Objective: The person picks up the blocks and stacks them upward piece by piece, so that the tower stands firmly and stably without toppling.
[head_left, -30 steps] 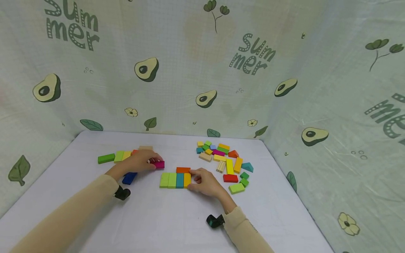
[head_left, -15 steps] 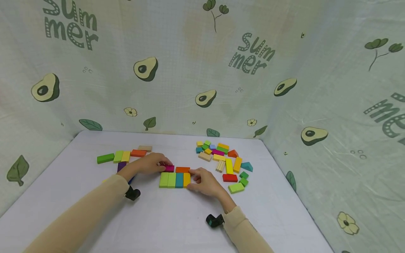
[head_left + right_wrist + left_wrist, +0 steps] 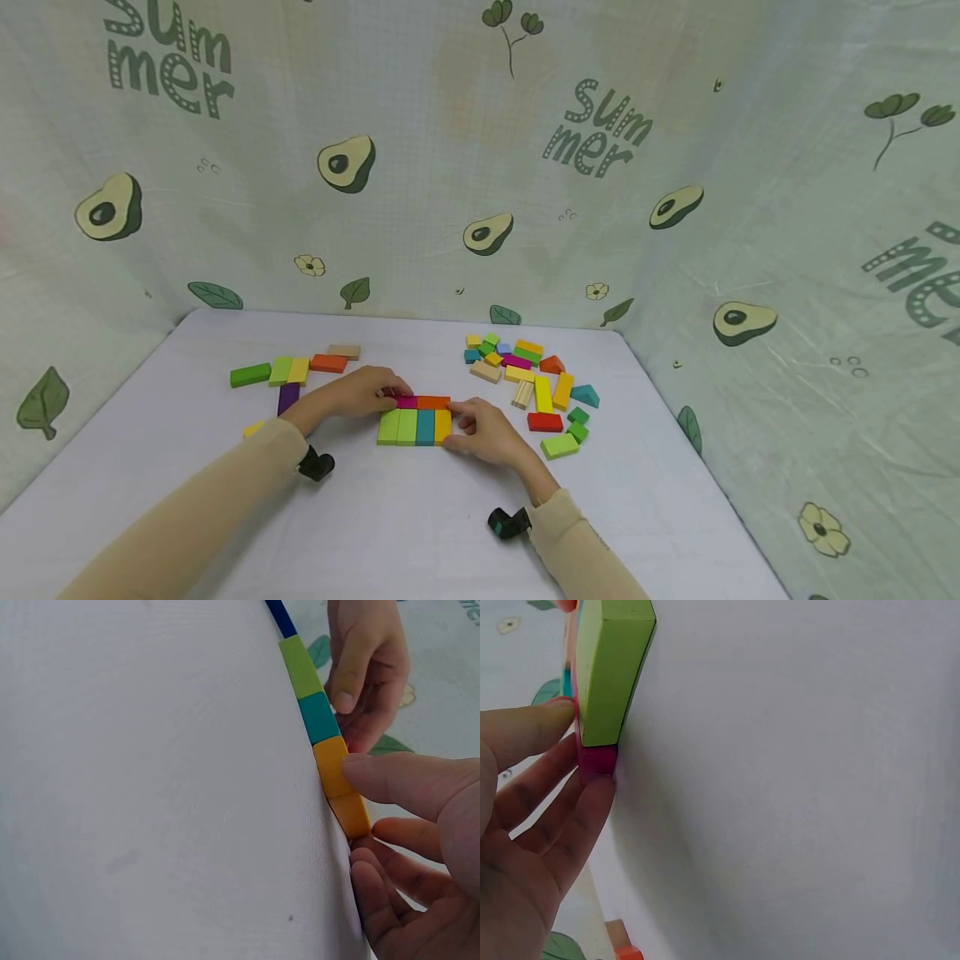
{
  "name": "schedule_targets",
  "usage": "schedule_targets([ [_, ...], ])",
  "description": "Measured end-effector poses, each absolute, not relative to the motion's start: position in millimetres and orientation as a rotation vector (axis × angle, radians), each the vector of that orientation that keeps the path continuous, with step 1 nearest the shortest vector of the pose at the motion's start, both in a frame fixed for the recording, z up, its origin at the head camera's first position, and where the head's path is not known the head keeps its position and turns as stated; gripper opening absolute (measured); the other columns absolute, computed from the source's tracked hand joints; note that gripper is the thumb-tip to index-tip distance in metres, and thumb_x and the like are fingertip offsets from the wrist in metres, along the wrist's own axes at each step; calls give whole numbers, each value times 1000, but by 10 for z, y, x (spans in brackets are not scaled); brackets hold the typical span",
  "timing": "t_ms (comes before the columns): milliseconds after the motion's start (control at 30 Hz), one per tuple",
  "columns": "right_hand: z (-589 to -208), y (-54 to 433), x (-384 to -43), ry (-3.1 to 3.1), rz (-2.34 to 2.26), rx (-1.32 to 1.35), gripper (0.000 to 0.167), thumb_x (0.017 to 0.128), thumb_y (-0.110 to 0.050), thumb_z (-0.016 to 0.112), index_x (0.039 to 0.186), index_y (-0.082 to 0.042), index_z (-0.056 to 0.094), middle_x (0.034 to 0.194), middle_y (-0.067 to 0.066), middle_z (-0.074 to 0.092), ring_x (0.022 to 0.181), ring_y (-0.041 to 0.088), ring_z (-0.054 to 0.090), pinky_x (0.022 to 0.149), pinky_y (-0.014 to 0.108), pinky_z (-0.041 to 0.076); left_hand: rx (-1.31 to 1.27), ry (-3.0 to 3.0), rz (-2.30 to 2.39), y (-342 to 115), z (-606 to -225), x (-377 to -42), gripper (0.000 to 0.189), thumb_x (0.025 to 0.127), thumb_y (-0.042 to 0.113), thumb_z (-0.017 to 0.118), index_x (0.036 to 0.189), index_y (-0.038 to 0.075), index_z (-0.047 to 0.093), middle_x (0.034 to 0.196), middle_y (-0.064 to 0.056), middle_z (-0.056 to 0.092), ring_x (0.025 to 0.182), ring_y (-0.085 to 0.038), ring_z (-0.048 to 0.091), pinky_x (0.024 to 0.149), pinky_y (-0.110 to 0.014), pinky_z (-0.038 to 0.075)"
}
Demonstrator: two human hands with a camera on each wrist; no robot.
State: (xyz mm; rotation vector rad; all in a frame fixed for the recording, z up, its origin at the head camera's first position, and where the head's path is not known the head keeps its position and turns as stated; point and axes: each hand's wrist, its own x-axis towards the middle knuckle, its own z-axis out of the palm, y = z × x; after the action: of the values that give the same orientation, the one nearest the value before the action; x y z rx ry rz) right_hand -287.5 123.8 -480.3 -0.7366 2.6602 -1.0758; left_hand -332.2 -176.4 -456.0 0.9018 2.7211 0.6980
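My left hand (image 3: 363,392) grips a magenta block (image 3: 598,761), which lies behind two lime green blocks (image 3: 397,427) and end to end with a red-orange block (image 3: 433,402). Thumb and fingers sit at its left part, hiding some of it. Beside the lime blocks stand a teal block (image 3: 425,427) and a yellow-orange block (image 3: 331,765), closing the front row. My right hand (image 3: 487,431) holds the right end of the group: its thumb presses on the yellow-orange block and its index fingertip is at the red-orange block's end. The other right fingers are curled.
Loose blocks lie at the left, among them a green one (image 3: 251,376), a purple one (image 3: 288,398) and a wooden one (image 3: 344,352). A larger scatter of blocks, including a red one (image 3: 545,422), spreads right of the right hand. A printed cloth (image 3: 420,275) hangs behind the white table.
My left hand has carried the magenta block rightward to the back of the front row, up against the red-orange block. The right hand has stayed in place.
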Motion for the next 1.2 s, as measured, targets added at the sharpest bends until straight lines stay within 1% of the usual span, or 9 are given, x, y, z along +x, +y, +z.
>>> schedule_targets([
  [167,-4803,1236,-2871,2664,-1072,-732,63,95,-29,83,152,-12,60,117,0,64,101,15,59,88,25,55,900,2727,703,-1756,-4565,-3309,29,102,18,73,131,17,75,116,4,71,106,-17,61,102,-44,56],
  [333,-4804,1237,-2870,2662,-1069,-725,64,95,-29,83,152,-13,59,113,-1,63,101,16,58,88,25,54,906,2730,709,-1747,-4565,-3294,30,101,17,74,131,16,74,121,0,71,107,-19,61,103,-47,57],
  [500,-4796,1238,-2863,2661,-1069,-734,64,95,-28,83,152,-12,59,113,0,63,100,16,58,88,25,54,899,2735,718,-1742,-4557,-3274,29,102,17,73,131,16,74,123,0,71,109,-20,61,104,-48,56],
  [600,-4794,1236,-2863,2657,-1074,-734,64,95,-28,83,152,-11,59,114,2,63,100,16,59,88,25,55,880,2729,718,-1741,-4562,-3267,30,102,20,73,133,17,74,123,0,70,108,-19,61,104,-47,56],
  [767,-4797,1226,-2860,2651,-1079,-748,64,95,-28,83,151,-9,59,115,3,64,100,17,59,88,26,55,839,2763,682,-1767,-4574,-3229,39,102,29,74,138,17,70,128,-2,68,107,-19,60,101,-45,57],
  [967,-4804,1225,-2857,2660,-1076,-724,63,95,-28,83,152,-12,60,112,0,63,99,16,58,86,25,54,817,2854,685,-1905,-4568,-3105,37,101,28,75,136,18,72,133,-5,67,116,-26,64,99,-48,59],
  [1067,-4804,1232,-2859,2663,-1080,-711,63,95,-28,83,152,-13,60,112,-1,63,99,16,58,86,25,54,799,2892,710,-2014,-4551,-3023,36,100,25,76,135,16,73,132,-8,68,117,-30,64,98,-50,60],
  [1200,-4804,1238,-2872,2657,-1077,-723,64,95,-29,83,152,-12,59,114,-1,63,100,16,58,86,25,54,759,2947,694,-2194,-4535,-2897,37,99,23,77,134,13,73,131,-11,68,123,-35,61,102,-57,56],
])
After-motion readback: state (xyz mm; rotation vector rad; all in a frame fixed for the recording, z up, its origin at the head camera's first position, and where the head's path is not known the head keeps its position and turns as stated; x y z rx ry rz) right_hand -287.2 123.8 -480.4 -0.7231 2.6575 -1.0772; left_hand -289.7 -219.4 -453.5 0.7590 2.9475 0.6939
